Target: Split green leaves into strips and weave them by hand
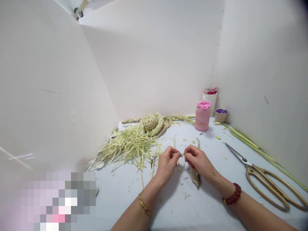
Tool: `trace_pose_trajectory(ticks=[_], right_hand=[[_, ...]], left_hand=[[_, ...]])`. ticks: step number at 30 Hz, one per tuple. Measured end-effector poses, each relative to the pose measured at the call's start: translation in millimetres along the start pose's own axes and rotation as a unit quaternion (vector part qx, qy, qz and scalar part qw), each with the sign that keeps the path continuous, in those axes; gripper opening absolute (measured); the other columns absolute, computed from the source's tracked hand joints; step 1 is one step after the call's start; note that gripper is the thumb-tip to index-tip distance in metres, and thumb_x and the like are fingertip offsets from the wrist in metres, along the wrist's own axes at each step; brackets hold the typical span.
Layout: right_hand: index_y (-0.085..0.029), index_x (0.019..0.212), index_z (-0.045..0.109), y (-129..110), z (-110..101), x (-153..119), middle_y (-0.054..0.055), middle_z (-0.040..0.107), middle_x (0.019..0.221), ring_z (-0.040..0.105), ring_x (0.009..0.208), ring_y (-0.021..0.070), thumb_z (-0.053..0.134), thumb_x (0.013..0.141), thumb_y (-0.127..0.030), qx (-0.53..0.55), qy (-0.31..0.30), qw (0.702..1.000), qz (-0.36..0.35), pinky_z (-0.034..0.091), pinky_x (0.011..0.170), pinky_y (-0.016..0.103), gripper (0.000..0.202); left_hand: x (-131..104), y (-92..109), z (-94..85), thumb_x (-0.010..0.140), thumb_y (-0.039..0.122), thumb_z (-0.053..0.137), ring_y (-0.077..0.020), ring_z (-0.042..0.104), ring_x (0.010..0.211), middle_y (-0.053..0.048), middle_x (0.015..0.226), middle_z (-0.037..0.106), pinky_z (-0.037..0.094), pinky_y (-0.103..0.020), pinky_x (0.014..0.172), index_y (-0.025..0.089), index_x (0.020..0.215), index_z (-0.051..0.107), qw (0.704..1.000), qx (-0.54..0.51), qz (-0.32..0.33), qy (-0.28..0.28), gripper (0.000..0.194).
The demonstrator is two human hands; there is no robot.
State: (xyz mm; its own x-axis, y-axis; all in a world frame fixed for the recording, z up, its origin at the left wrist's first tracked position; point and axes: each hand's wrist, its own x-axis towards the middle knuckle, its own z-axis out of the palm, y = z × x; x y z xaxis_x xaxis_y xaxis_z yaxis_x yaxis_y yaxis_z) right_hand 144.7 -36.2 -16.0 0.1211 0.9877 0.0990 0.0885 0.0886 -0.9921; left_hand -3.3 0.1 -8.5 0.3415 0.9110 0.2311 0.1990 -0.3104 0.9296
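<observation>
My left hand and my right hand are close together above the table, each with thumb and forefinger pinched. A thin, short strand, pale like straw, spans the small gap between the fingertips. Its ends are hidden in the fingers. Under my right hand a dark greyish-green, pointed piece shows, partly covered; what it is I cannot make out. To the left spreads a heap of pale green straw strips, with a coiled straw braid behind it.
Large scissors with gold handles lie at the right, beside long green stalks. A pink lidded bottle, a white cup with red strands and a small tan cup stand at the back. White panels enclose the table.
</observation>
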Motion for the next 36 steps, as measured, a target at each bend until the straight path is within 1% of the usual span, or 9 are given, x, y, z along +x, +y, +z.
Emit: trace_pose_trajectory(ticks=[3, 8, 15, 19, 22, 25, 27, 30, 36], right_hand=[[-0.021, 0.073, 0.048, -0.4, -2.0, 0.2, -0.006, 0.053, 0.06, 0.038, 0.045, 0.0079, 0.045, 0.074, -0.02, -0.052, 0.008, 0.999, -0.01, 0.029, 0.043, 0.021, 0.003], [-0.021, 0.065, 0.044, -4.1, -4.4, 1.0, -0.006, 0.044, 0.055, 0.037, 0.053, 0.0098, 0.045, 0.071, -0.018, -0.198, -0.005, 0.977, -0.075, 0.03, 0.051, 0.023, 0.007], [-0.021, 0.065, 0.043, -3.7, -5.9, 3.1, -0.006, 0.043, 0.057, 0.038, 0.055, 0.0105, 0.043, 0.071, -0.016, -0.27, -0.043, 0.956, -0.105, 0.028, 0.054, 0.023, 0.007], [-0.021, 0.065, 0.041, 2.2, -4.5, 5.0, -0.006, 0.044, 0.057, 0.04, 0.055, 0.0112, 0.042, 0.071, -0.016, -0.288, -0.048, 0.95, -0.108, 0.028, 0.054, 0.024, 0.008], [-0.021, 0.068, 0.041, 6.5, -3.1, 5.6, -0.005, 0.045, 0.058, 0.041, 0.056, 0.0116, 0.041, 0.074, -0.018, -0.277, -0.038, 0.954, -0.112, 0.03, 0.055, 0.024, 0.007], [-0.022, 0.07, 0.042, 6.6, -3.3, 4.6, -0.005, 0.046, 0.059, 0.041, 0.056, 0.0119, 0.04, 0.077, -0.02, -0.259, -0.033, 0.958, -0.12, 0.031, 0.056, 0.023, 0.007], [-0.022, 0.07, 0.042, 5.8, -4.0, 4.1, -0.005, 0.046, 0.06, 0.042, 0.057, 0.0121, 0.041, 0.077, -0.021, -0.261, -0.019, 0.956, -0.131, 0.032, 0.057, 0.024, 0.007], [-0.022, 0.069, 0.042, 7.2, -4.3, 4.3, -0.004, 0.046, 0.061, 0.042, 0.058, 0.0124, 0.042, 0.076, -0.019, -0.287, -0.011, 0.946, -0.151, 0.032, 0.057, 0.024, 0.007], [-0.021, 0.071, 0.046, 11.0, -3.9, 5.1, -0.003, 0.049, 0.063, 0.042, 0.057, 0.0131, 0.042, 0.078, -0.019, -0.373, -0.008, 0.914, -0.159, 0.03, 0.057, 0.026, 0.009]], left_hand=[[1.4, 0.3, 0.5, 0.083, 0.032, 0.053, -0.0071, 0.041, 0.051, 0.0, 0.073, 0.065, 0.032, -0.021, 0.051, 0.019, 0.079, 0.048, 0.998, -0.05, -0.032, -0.018, 0.015], [2.8, 3.2, 4.1, 0.081, 0.033, 0.053, -0.005, 0.036, 0.046, 0.002, 0.071, 0.062, 0.029, -0.019, 0.046, 0.02, 0.082, 0.042, 0.983, -0.152, -0.099, -0.006, 0.017], [0.8, 2.9, 8.9, 0.078, 0.032, 0.056, -0.0046, 0.035, 0.045, 0.002, 0.069, 0.061, 0.029, -0.018, 0.046, 0.02, 0.082, 0.041, 0.978, -0.185, -0.1, 0.011, 0.019], [2.6, 2.4, 4.3, 0.077, 0.034, 0.056, -0.0035, 0.031, 0.044, 0.003, 0.07, 0.06, 0.026, -0.017, 0.045, 0.02, 0.082, 0.042, 0.974, -0.195, -0.113, -0.008, 0.021], [6.7, 0.1, -1.2, 0.079, 0.038, 0.055, -0.0038, 0.031, 0.044, 0.003, 0.069, 0.057, 0.025, -0.018, 0.045, 0.019, 0.085, 0.046, 0.979, -0.166, -0.115, -0.029, 0.022], [9.8, -4.1, -4.3, 0.078, 0.041, 0.058, -0.0067, 0.038, 0.049, 0.002, 0.066, 0.055, 0.03, -0.021, 0.049, 0.017, 0.092, 0.056, 0.993, -0.076, -0.085, -0.033, 0.028], [10.0, -6.7, -4.4, 0.076, 0.038, 0.059, -0.0088, 0.043, 0.055, 0.001, 0.065, 0.054, 0.033, -0.022, 0.054, 0.016, 0.084, 0.061, 0.998, -0.008, -0.051, -0.036, 0.024], [8.0, -9.2, -2.4, 0.077, 0.034, 0.057, -0.0098, 0.043, 0.058, 0.002, 0.062, 0.051, 0.033, -0.023, 0.056, 0.016, 0.068, 0.059, 0.998, 0.051, -0.015, -0.032, 0.02], [7.1, -7.6, -2.7, 0.076, 0.033, 0.055, -0.0091, 0.036, 0.055, 0.005, 0.056, 0.043, 0.029, -0.022, 0.053, 0.016, 0.064, 0.055, 0.998, 0.056, -0.013, -0.029, 0.02]])
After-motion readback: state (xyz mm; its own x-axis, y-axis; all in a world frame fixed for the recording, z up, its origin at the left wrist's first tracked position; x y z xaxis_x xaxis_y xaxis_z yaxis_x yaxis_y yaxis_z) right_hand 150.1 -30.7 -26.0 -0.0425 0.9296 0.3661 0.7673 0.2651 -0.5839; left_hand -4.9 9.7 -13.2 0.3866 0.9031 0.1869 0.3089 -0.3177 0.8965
